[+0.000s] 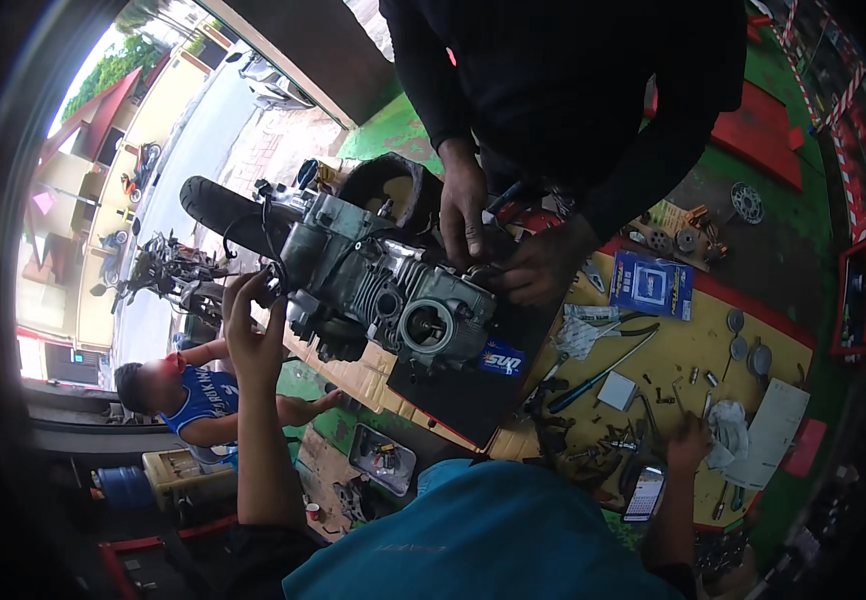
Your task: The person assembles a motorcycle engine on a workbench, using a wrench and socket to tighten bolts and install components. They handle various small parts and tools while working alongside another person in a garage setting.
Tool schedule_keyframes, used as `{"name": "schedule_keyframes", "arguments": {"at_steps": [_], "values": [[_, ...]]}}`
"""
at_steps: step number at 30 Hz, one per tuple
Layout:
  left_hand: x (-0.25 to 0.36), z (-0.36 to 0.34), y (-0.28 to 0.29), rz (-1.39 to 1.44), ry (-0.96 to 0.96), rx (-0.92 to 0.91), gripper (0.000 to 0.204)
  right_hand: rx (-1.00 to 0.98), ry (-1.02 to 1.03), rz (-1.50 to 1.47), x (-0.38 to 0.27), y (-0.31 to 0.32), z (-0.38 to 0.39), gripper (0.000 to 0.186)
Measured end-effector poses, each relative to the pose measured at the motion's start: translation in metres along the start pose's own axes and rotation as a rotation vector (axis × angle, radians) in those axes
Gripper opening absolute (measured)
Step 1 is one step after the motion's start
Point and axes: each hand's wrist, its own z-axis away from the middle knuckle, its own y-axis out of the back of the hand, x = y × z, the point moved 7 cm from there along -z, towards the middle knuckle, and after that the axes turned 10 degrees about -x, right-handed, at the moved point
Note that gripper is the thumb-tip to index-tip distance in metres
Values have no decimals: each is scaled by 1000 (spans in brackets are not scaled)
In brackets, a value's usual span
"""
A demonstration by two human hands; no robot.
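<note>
A grey motorcycle engine [353,270], with an open round port and cooling fins, lies on a black mat [463,400] on the table. My left hand [251,315] grips its left end by a small dark fitting, fingers and thumb bent round it. My right hand [688,445] is low over the right side of the table, among loose bolts and tools, beside a crumpled white rag [728,432]. Its fingers are curled, and what they hold is too small to make out. Across from me, a co-worker's two hands [465,215] work at the engine's far side.
Near my right wrist lies a phone [644,494]. A blue-handled screwdriver [573,395], a blue gasket packet [651,286] and round metal parts [737,348] cover the tabletop. A tray [383,458] of small parts is below left. Another person [198,400] sits at the left.
</note>
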Motion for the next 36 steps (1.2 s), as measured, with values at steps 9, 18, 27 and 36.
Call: {"name": "schedule_keyframes", "arguments": {"at_steps": [9,18,27,36], "values": [[45,-9,-12,-81,-196,126,36,-66,-37,-35,7,-6,-2,47],[-6,127,-50,429,108,311,27,36,257,-123,-50,6,35,58],[-35,295,-147,545,577,-236,42,-137,578,-252,-160,0,112,33],[-127,206,-118,495,422,115,63,-113,707,-505,-208,51,111,32]]}}
